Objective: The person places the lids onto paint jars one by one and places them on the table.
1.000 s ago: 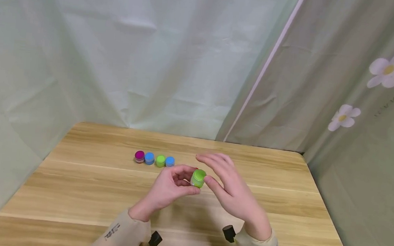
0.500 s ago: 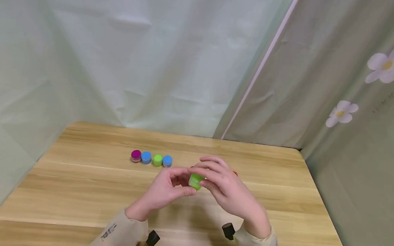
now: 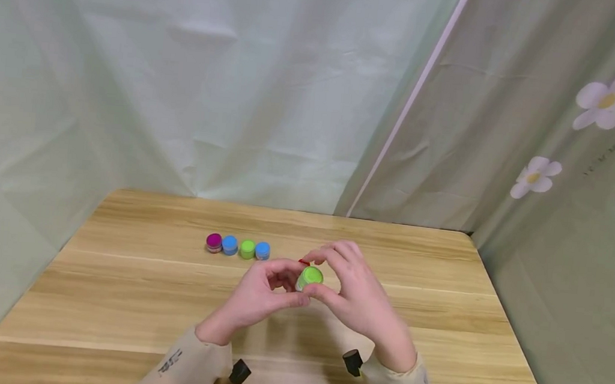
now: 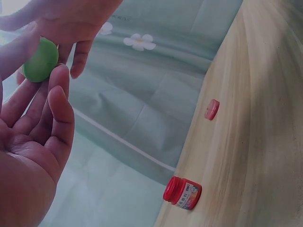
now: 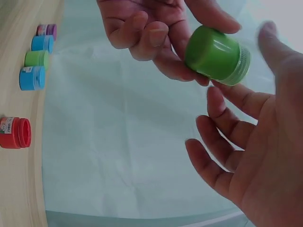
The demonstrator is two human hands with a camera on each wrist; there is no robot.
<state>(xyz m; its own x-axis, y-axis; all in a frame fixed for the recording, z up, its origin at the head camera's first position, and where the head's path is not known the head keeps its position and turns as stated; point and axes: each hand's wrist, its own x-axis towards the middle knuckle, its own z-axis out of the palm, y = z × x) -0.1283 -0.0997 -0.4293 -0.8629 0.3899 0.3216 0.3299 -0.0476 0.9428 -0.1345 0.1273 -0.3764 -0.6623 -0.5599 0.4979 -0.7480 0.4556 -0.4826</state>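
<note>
My left hand [image 3: 256, 293] pinches a small green paint jar [image 3: 308, 278] between thumb and fingers above the table, its lid end turned up toward my right hand. In the right wrist view the green jar [image 5: 215, 54] shows a clear ribbed rim at that end. Around this end, my right hand [image 3: 361, 296] is spread, the thumb standing apart from the rim and the index fingertip right by it. An uncapped red paint jar [image 4: 182, 193] stands on the table beyond the hands, mostly hidden in the head view. Its red lid [image 4: 212, 109] lies separately.
A row of capped jars stands toward the back left: a purple jar [image 3: 213, 243], a blue jar [image 3: 230, 245], a green-lidded jar [image 3: 247, 249] and another blue jar [image 3: 262, 251]. Pale curtains [image 3: 239, 90] hang behind the wooden table [image 3: 131, 298].
My right hand closed in over the green jar's top half a second ago, covering it; now its fingers have spread off, and the green top shows again. The left hand keeps its grip.
</note>
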